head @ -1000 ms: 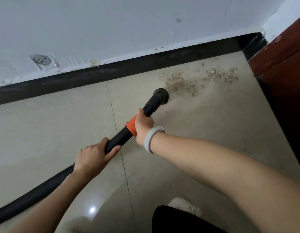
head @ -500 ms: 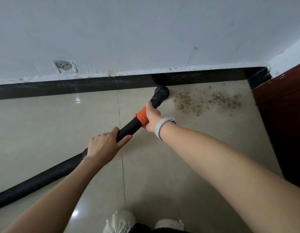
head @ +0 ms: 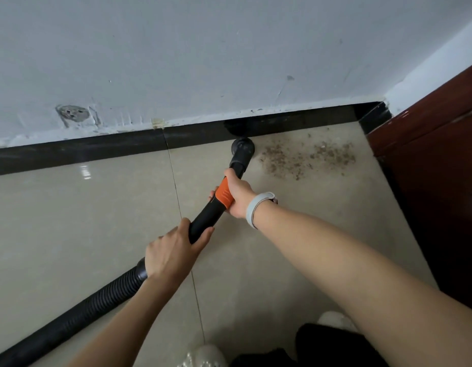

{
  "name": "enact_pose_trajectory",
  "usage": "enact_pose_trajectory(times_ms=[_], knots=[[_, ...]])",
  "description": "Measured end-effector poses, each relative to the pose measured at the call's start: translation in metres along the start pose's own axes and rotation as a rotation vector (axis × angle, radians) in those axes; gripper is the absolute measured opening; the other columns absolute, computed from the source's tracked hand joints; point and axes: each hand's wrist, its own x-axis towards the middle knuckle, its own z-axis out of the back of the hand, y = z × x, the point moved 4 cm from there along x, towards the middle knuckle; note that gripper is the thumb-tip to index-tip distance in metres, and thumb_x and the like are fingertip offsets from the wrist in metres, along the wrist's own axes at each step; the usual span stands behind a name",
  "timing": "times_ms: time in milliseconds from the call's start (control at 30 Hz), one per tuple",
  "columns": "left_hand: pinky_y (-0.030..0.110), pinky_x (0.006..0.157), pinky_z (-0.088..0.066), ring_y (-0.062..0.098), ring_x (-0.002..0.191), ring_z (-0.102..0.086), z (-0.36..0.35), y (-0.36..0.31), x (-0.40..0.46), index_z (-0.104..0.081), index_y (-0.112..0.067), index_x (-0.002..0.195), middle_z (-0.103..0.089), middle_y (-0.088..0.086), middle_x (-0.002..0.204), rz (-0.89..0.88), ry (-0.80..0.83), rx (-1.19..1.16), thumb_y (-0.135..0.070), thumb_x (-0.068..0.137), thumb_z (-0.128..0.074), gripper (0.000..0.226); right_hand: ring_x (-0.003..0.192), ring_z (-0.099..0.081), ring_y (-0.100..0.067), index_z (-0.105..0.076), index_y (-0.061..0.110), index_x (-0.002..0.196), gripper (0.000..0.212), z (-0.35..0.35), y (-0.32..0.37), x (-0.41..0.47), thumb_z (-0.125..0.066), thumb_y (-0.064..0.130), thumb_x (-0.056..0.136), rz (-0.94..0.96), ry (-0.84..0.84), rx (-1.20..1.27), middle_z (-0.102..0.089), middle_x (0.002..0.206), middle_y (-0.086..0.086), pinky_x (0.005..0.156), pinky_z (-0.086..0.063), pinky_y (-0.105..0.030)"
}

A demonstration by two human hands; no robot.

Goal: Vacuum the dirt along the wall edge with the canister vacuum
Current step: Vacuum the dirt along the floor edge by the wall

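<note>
Nozzle (head: pixel 242 147) sits on the floor (head: pixel 70 221) right at the black baseboard (head: pixel 97 152); dirt (head: pixel 306 157) lies just to its right, spread along the wall edge toward the red-brown door (head: pixel 428 160). Wand (head: pixel 219 207) axis runs lower-left to upper-right, so next sweep = rightward, parallel w/ baseboard. Right hand (head: pixel 238 192) grips the orange collar, nearer the dirt; left hand (head: pixel 174 250) is wrapped round the tube by the ribbed hose (head: pixel 84 316). Room to the right ends at door and corner.
</note>
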Motion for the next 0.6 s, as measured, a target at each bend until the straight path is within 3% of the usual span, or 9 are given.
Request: enact_pose_trajectory(times_ms=[133,333,600], knots=[[0.030,0.054,-0.034,0.031,0.069,-0.064,0.002,0.037,-0.004,-0.038,-0.023,0.078,-0.053,-0.004,0.062,0.106,-0.079,0.009,-0.071,0.080,-0.038,0.048,0.049,-0.054,-0.022,-0.044,0.007,0.079,0.022,-0.037,-0.019,-0.002,-0.051,0.024,0.091,0.019,0.053,0.004,-0.050,0.064,-0.010,0.055,-0.053,-0.031],[0.029,0.052,-0.032,0.031,0.061,-0.063,0.000,0.063,-0.019,-0.045,-0.020,0.078,-0.044,-0.007,0.053,0.179,-0.148,0.058,-0.063,0.080,-0.051,0.043,0.052,-0.055,-0.022,-0.043,0.008,0.076,0.023,-0.058,-0.040,0.002,-0.050,0.023,0.092,-0.019,0.193,-0.021,-0.051,0.066,-0.010,0.061,-0.053,-0.033],[0.029,0.052,-0.032,0.029,0.061,-0.062,-0.016,-0.003,0.008,-0.041,-0.024,0.078,-0.035,-0.012,0.048,0.080,-0.098,0.040,-0.065,0.081,-0.047,0.041,0.055,-0.060,-0.021,-0.046,0.007,0.081,0.023,0.007,0.003,0.020,-0.050,0.026,0.092,-0.008,0.162,-0.027,-0.054,0.068,-0.009,0.074,-0.055,-0.036]])
